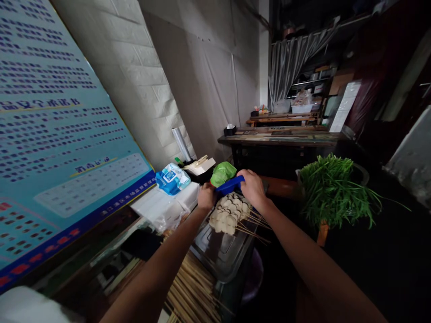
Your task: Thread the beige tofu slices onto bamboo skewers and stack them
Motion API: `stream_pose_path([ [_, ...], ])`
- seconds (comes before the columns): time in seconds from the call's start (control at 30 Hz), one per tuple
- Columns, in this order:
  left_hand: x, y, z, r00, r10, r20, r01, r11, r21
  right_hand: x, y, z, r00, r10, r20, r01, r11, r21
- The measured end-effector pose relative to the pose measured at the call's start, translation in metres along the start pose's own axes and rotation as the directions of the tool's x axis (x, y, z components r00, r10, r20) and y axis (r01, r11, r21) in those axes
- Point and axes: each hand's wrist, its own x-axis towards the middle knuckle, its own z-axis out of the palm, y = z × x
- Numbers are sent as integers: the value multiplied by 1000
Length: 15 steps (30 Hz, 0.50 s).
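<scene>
My left hand (206, 197) and my right hand (252, 186) are closed on opposite ends of a blue plastic tray (230, 184), whose rim shows between them. Its lower part is hidden. Just in front of it, skewers of pale round slices (227, 215) lie in overlapping rows, their bare sticks pointing right. They rest on a grey lid (218, 251). Behind the tray sits a bright green bag-like thing (223, 173). A large bundle of bare bamboo skewers (193, 287) lies below my left forearm.
Left of my hands are a blue-and-white wipes pack (173, 178) and white plastic-wrapped packs (168, 206). A tub of long green chives or similar greens (332, 188) stands at right. A wooden table (279, 137) is ahead; a blue poster (67, 112) hangs at left.
</scene>
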Motion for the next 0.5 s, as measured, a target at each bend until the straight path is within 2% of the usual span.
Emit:
stream_pose_path([
  [0.13, 15, -30, -16, 989, -87, -119, 79, 994, -72, -4, -3, 4, 1000, -7, 16, 6, 1000, 31],
  [0.27, 13, -42, -35, 984, -60, -169, 33, 986, -161, -15, -2, -2, 1000, -26, 14, 25, 997, 73],
  [0.37, -11, -46, -48, 984, 36, -173, -73, 973, -218, -33, -5, -13, 998, -63, 28, 60, 992, 107],
  [0.5, -63, -55, -52, 962, 202, -183, -255, 902, -348, -74, -9, -23, 988, -109, 105, 95, 987, 132],
])
